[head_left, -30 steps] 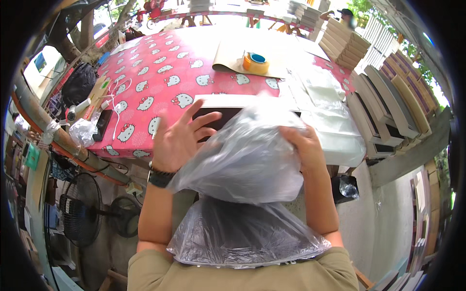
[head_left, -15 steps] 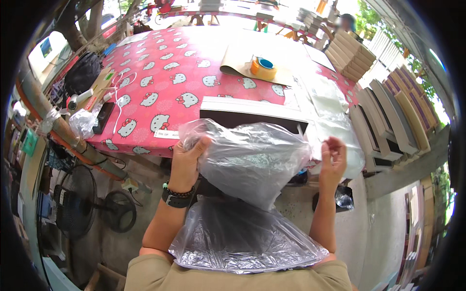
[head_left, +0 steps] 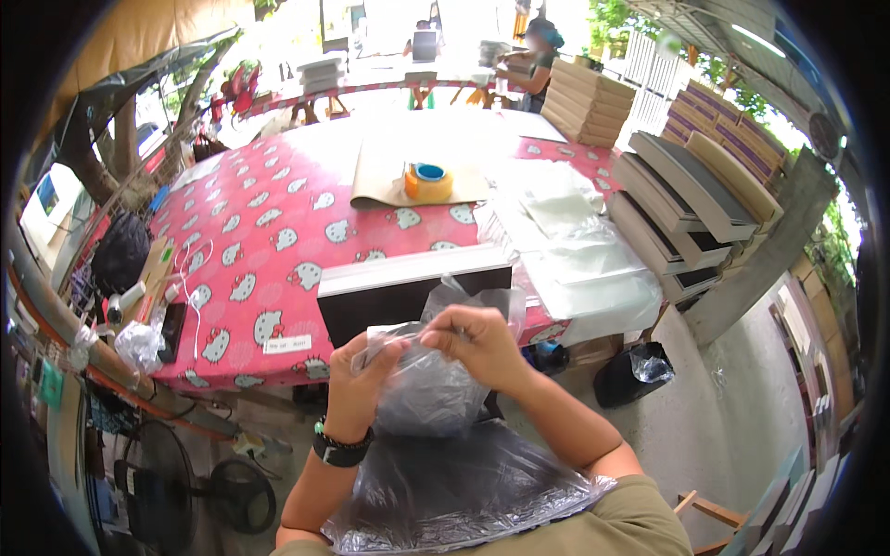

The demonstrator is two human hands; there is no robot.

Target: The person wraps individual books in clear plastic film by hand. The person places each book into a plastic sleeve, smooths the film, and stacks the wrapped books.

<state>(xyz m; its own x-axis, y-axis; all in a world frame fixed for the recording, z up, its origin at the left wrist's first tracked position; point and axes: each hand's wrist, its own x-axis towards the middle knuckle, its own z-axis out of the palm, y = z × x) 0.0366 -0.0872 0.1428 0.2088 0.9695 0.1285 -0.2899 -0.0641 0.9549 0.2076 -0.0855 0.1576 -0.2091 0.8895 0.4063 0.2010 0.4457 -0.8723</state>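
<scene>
A clear plastic bag (head_left: 428,394) hangs bunched between my hands at the table's near edge. My left hand (head_left: 364,366) is closed on its upper left side. My right hand (head_left: 477,341), drawn in close beside the left, pinches the bag's top with thumb and fingers. Some of the plastic sticks up past my right hand. Just beyond my hands, a black box (head_left: 357,313) with a white top side lies along the table edge, partly hidden by the bag. Another clear plastic sheet or bag (head_left: 454,482) is spread over my lap.
The table has a pink patterned cover (head_left: 269,250). On it are orange tape rolls (head_left: 427,185), a stack of clear plastic bags (head_left: 593,269) and a white paper strip (head_left: 288,345). Stacked boxes (head_left: 681,199) stand right, a black bin (head_left: 632,375) below. A fan (head_left: 158,482) stands left. A person (head_left: 536,69) works beyond.
My right hand has come in from the right, from apart with raised fingers, to pinch the bag beside my left hand. The bag has gone from spread wide to bunched. The head view has shifted.
</scene>
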